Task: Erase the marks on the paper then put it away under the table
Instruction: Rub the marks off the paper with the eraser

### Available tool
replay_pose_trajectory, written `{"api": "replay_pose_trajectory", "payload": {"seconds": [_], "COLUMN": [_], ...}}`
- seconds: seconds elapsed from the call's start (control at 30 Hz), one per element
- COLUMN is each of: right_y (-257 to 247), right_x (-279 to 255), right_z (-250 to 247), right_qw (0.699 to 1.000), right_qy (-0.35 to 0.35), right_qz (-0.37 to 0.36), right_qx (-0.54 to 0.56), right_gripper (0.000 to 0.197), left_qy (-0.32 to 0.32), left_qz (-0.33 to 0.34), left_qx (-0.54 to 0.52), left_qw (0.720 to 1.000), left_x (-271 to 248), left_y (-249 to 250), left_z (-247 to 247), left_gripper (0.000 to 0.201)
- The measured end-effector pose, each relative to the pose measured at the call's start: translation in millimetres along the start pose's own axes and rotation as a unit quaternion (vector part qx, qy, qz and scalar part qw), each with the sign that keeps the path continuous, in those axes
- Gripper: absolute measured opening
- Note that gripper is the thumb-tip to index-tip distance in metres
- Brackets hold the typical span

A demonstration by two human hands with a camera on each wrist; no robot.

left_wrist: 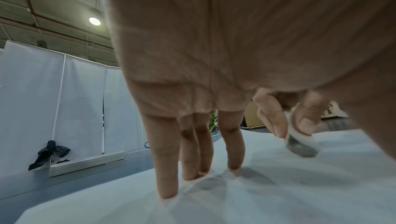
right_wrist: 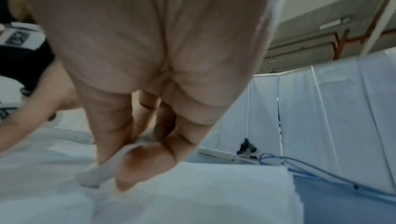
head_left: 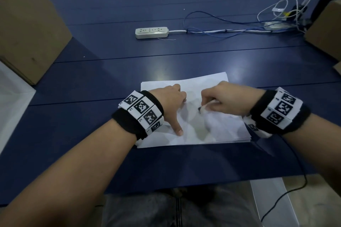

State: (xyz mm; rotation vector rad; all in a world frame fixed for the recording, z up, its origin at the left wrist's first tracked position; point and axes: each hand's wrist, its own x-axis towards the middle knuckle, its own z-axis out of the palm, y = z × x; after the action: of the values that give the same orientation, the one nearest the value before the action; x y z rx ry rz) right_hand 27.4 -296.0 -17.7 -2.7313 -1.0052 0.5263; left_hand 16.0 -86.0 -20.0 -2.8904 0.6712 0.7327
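A white sheet of paper (head_left: pixel 217 131) lies on the blue table (head_left: pixel 110 79) in front of me. My left hand (head_left: pixel 173 105) rests on the sheet's left part, its straight fingers (left_wrist: pixel 167 160) and thumb pressing it down. My right hand (head_left: pixel 221 99) pinches a white eraser (head_left: pixel 203 109) with a dark, dirty tip. That tip touches the middle of the paper. The eraser (left_wrist: pixel 300 143) shows from the left wrist between the right thumb and fingers, and the right wrist view has the eraser (right_wrist: pixel 100 171) low against the sheet (right_wrist: pixel 193 193). No marks are clear on the paper.
A white power strip (head_left: pixel 151 32) lies farther back, with blue and white cables (head_left: pixel 239 26) running right. Cardboard boxes stand at the left (head_left: pixel 27 24) and right (head_left: pixel 326 29). A black cord (head_left: pixel 287 190) hangs off the near right edge.
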Motion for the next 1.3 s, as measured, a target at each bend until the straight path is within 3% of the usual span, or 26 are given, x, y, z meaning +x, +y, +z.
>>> {"api": "replay_pose_trajectory", "payload": {"seconds": [0.07, 0.2, 0.4, 0.6, 0.8, 0.97, 1.03, 1.17, 1.23, 1.3], "right_y": [-0.4, -17.3, 1.4, -15.7, 5.5, -13.8, -10.5, 2.4, 0.4, -9.0], "right_x": [-3.7, -17.7, 3.1, -25.2, -6.4, -25.5, -19.1, -3.6, -9.9, -21.8], "right_z": [1.4, 6.3, -3.6, 11.2, 0.5, 10.1, 7.8, -3.2, 0.2, 6.0], "right_qw": [1.0, 0.986, 1.0, 0.99, 1.0, 0.988, 0.991, 1.0, 1.0, 0.994], "right_qy": [-0.007, -0.134, 0.013, -0.105, 0.019, -0.125, -0.107, 0.005, -0.012, -0.081], "right_qz": [-0.017, -0.047, 0.016, -0.04, 0.021, -0.042, -0.037, 0.013, -0.012, -0.042], "right_qx": [0.007, 0.086, -0.02, 0.09, 0.001, 0.081, 0.072, -0.005, 0.012, 0.065], "right_gripper": [0.007, 0.005, 0.012, 0.001, 0.01, 0.002, 0.005, 0.011, 0.01, 0.007], "left_qy": [0.004, 0.029, 0.025, 0.023, 0.012, 0.021, 0.017, 0.011, 0.011, 0.012], "left_qz": [-0.002, -0.009, -0.013, -0.015, -0.02, -0.017, -0.019, -0.025, -0.024, -0.022], "left_qx": [0.0, 0.013, 0.006, 0.017, 0.024, 0.021, 0.021, 0.022, 0.022, 0.022], "left_qw": [1.0, 0.999, 1.0, 0.999, 0.999, 0.999, 0.999, 0.999, 0.999, 0.999], "left_x": [-0.3, -0.1, 0.8, 2.4, 3.3, 3.8, 3.8, 3.7, 4.7, 5.7], "left_y": [-1.0, 3.8, 6.6, 6.4, 9.8, 8.2, 8.9, 10.7, 10.3, 9.5], "left_z": [0.7, 6.5, 4.5, 3.4, -1.6, -0.9, -0.9, -2.2, -2.1, -1.8], "left_gripper": [0.102, 0.095, 0.094, 0.094, 0.089, 0.092, 0.091, 0.092, 0.094, 0.095]}}
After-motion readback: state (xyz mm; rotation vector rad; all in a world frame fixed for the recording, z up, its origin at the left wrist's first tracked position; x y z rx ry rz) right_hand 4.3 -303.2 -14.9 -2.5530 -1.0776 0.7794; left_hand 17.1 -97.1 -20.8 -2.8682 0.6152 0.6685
